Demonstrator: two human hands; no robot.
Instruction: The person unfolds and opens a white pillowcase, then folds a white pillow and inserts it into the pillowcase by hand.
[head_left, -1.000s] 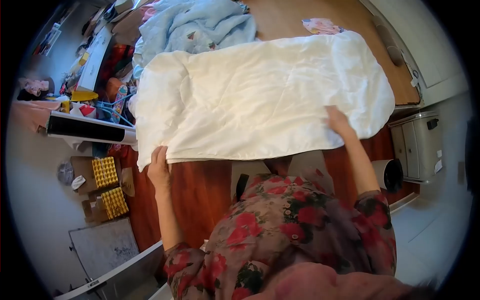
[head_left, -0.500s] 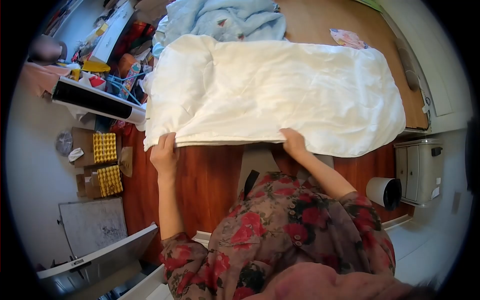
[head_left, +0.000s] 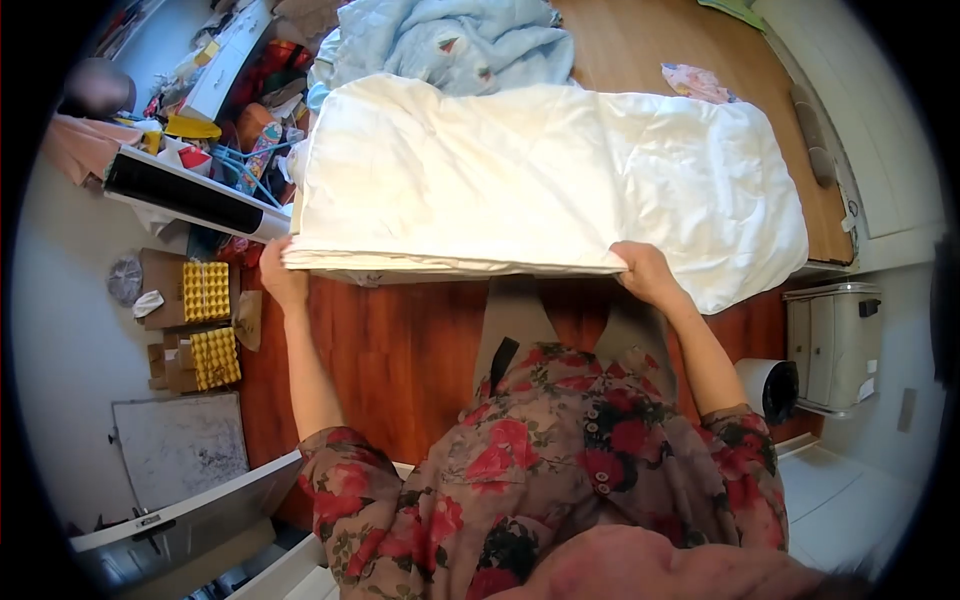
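A folded white quilt (head_left: 460, 170) lies across the near side of the bed, its layered front edge lifted and pulled straight between my hands. At the quilt's near left corner, my left hand (head_left: 287, 277) is closed on the edge, its fingertips partly hidden by the cloth. Farther right along the same edge, my right hand (head_left: 645, 270) grips the layers, thumb on top. To the right of that hand the quilt sags in a loose, rounded end. Behind it a light blue blanket (head_left: 450, 50) is heaped up.
The wooden bed surface (head_left: 630, 45) holds a small patterned cloth (head_left: 695, 82). On the left stand a white-and-black upright appliance (head_left: 185, 195), clutter and yellow egg trays (head_left: 207, 292). A waste bin (head_left: 770, 388) and small cabinet (head_left: 835, 345) stand at right. A person's head shows far left.
My hands have moved apart along the quilt's front edge, the left one going left to the corner and the right one going right. The edge is now raised and stretched tauter.
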